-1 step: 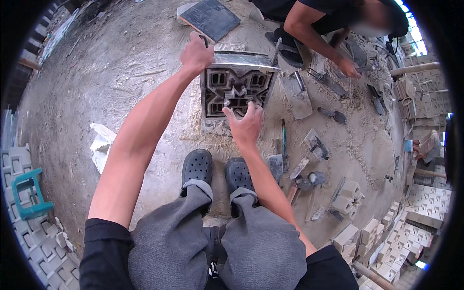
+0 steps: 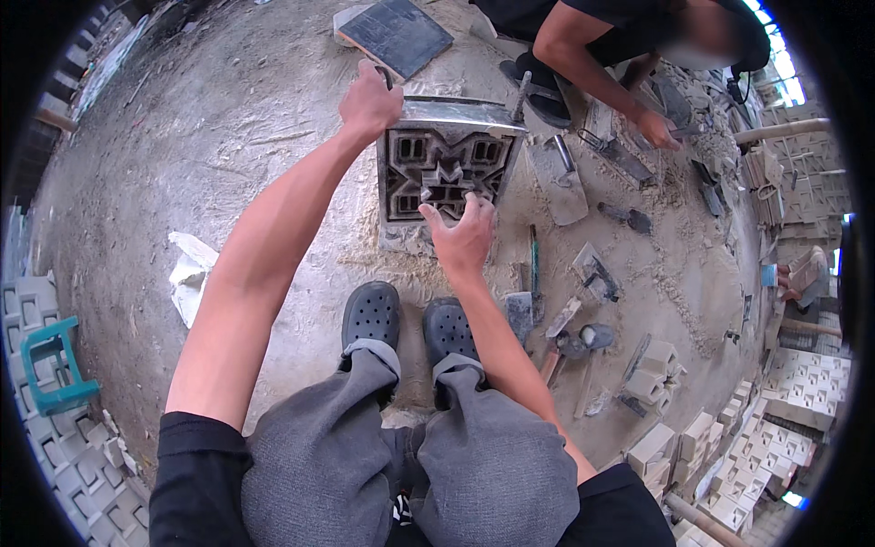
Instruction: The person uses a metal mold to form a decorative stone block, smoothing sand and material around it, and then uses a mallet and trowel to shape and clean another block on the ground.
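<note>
A square metal mould (image 2: 398, 173) with a dark, cross-shaped pattern inside stands on the dusty ground before my feet. At its far left corner, my left hand (image 2: 369, 105) is closed round a dark handle (image 2: 386, 78), mostly hidden by the fingers. My right hand (image 2: 463, 237) reaches over the mould's near side. Its thumb and fingers are spread apart at the star-shaped middle piece (image 2: 447, 175); whether they press on it I cannot make out. A threaded rod (image 2: 522, 96) sticks up at the mould's far right corner.
Beyond the mould lies a dark square plate (image 2: 396, 38). To the right are a flat trowel (image 2: 558, 187), several other hand tools and a cup (image 2: 597, 336). A co-worker's hand (image 2: 656, 129) is at the far right. Pale blocks (image 2: 652, 374) and a green stool (image 2: 55, 365) stand at the sides.
</note>
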`<state>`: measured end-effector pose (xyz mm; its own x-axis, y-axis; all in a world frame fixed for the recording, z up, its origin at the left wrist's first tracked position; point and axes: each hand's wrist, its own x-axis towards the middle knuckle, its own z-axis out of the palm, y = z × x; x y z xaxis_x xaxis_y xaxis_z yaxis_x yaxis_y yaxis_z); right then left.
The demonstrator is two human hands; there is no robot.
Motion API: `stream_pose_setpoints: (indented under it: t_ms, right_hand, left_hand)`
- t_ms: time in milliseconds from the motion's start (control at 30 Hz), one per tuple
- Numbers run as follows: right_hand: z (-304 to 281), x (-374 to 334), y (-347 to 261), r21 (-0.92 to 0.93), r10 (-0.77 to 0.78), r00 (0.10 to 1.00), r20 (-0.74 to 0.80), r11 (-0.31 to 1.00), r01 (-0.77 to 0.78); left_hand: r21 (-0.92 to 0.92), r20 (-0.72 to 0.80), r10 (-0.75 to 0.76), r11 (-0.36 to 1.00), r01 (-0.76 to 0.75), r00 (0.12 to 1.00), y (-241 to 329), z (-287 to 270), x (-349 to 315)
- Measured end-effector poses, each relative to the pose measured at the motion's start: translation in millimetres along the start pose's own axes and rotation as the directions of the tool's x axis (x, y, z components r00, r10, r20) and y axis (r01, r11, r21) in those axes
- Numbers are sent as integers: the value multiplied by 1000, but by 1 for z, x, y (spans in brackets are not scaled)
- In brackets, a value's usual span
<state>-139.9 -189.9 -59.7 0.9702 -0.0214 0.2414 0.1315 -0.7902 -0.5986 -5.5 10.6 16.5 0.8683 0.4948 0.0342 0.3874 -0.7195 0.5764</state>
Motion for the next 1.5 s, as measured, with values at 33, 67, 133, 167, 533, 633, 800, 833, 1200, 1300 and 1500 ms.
stream_pose_setpoints:
  t_ms: [33, 67, 133, 167, 533, 633, 800, 833, 1200, 1300, 1500]
  right_hand:
    - [1, 1, 1, -58, 20, 1000, 23, 998, -19]
    - [4, 2, 1, -117, 42, 998, 46, 992, -37]
    - [5, 4, -1, -188, 33, 999, 29, 982, -27]
    - [5, 4, -1, -208, -1, 1000, -8, 978, -1]
    - [-8, 35, 13, -56, 371, 885, 282, 927, -370]
    - [-6, 49, 23, 20, 231, 932, 280, 969, -246]
    - [-4, 55, 58, 337, 58, 967, 246, 931, -142]
    - [-5, 60, 64, 353, -2, 973, 231, 932, -82]
    - [11, 63, 42, 94, 41, 999, 26, 995, -43]
    - [7, 64, 38, 31, 101, 995, -9, 994, -101]
    - [-1, 70, 23, 1, 152, 986, 63, 988, -153]
  left_hand:
    - [2, 3, -5, 1000, 5, 1000, 1, 0, 0]
    - [-1, 10, -6, 1000, 6, 1000, 2, 0, -1]
    - [3, 18, -6, 1000, 6, 1000, 3, -2, -3]
    - [2, 16, -4, 1000, 4, 1000, 5, -2, -3]
    - [0, 20, 48, 999, -48, 999, -6, 5, 0]
    - [-13, 7, 32, 999, -32, 999, -4, 3, 3]
    - [-20, 4, 3, 1000, -3, 1000, 0, 0, 1]
    - [-20, 2, 1, 1000, -1, 1000, 1, 1, 1]
    - [-5, -22, -9, 1000, 9, 1000, -1, 1, -4]
    - [5, -15, -22, 1000, 22, 1000, 7, 4, -6]
    - [-7, 5, -39, 999, 39, 999, 0, 6, 2]
